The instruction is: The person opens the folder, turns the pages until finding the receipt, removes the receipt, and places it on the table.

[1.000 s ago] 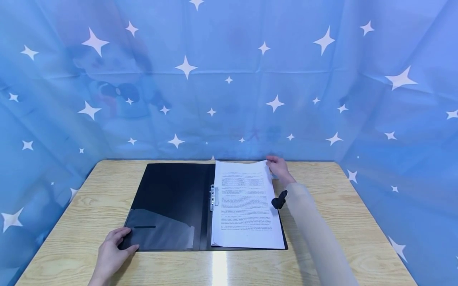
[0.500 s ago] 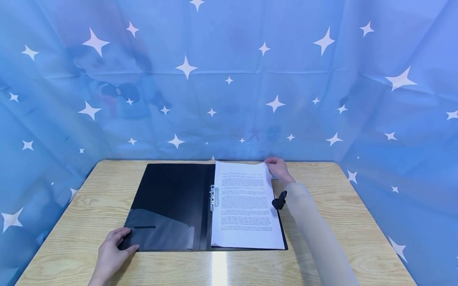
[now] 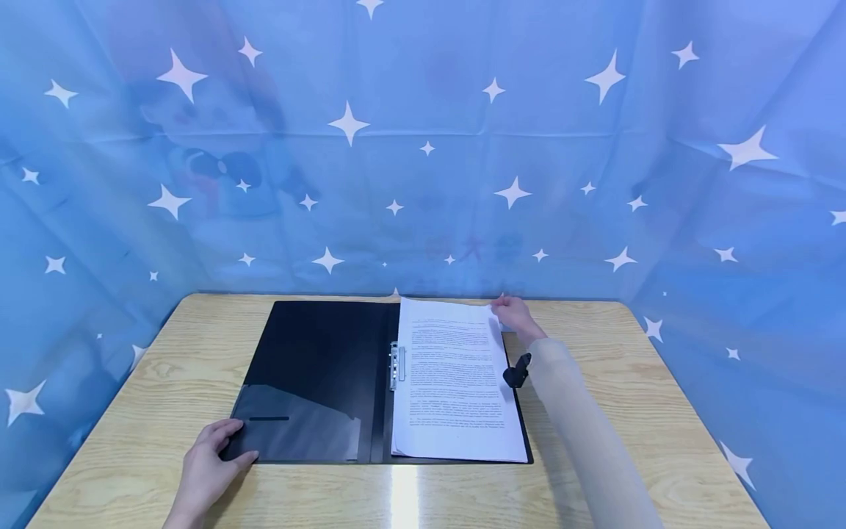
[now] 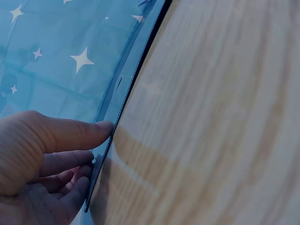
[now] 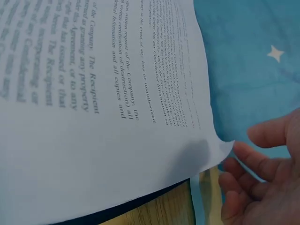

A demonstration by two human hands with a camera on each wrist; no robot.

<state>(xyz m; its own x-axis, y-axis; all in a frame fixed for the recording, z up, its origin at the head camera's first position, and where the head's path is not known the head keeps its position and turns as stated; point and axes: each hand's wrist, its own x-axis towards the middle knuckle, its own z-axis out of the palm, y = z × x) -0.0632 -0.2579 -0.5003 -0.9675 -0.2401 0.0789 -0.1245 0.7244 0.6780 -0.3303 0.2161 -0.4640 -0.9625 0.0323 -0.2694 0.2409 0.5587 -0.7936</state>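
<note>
A black clip folder (image 3: 324,353) lies open on the wooden table, with a clear pocket (image 3: 297,426) at its lower left. My left hand (image 3: 208,466) holds the folder's near left corner. In the left wrist view the thumb (image 4: 89,135) lies on the folder's edge and the other fingers curl at the corner. Printed sheets (image 3: 456,382) lie stacked on the folder's right side, beside the metal clip (image 3: 396,365). My right hand (image 3: 515,316) is at the stack's far right corner. In the right wrist view the index fingertip touches the upturned paper corner (image 5: 225,147), while the thumb stands apart.
A blue curtain (image 3: 423,184) with white stars hangs behind the table (image 3: 595,411) and along both sides. The table's back edge runs close behind the folder. A black device (image 3: 517,371) is on the right wrist, over the paper's right edge.
The top sheet's far right corner has come down a little, and the right hand's fingers have lowered slightly with it. The left hand stays at the folder's corner. The head view has shifted slightly.
</note>
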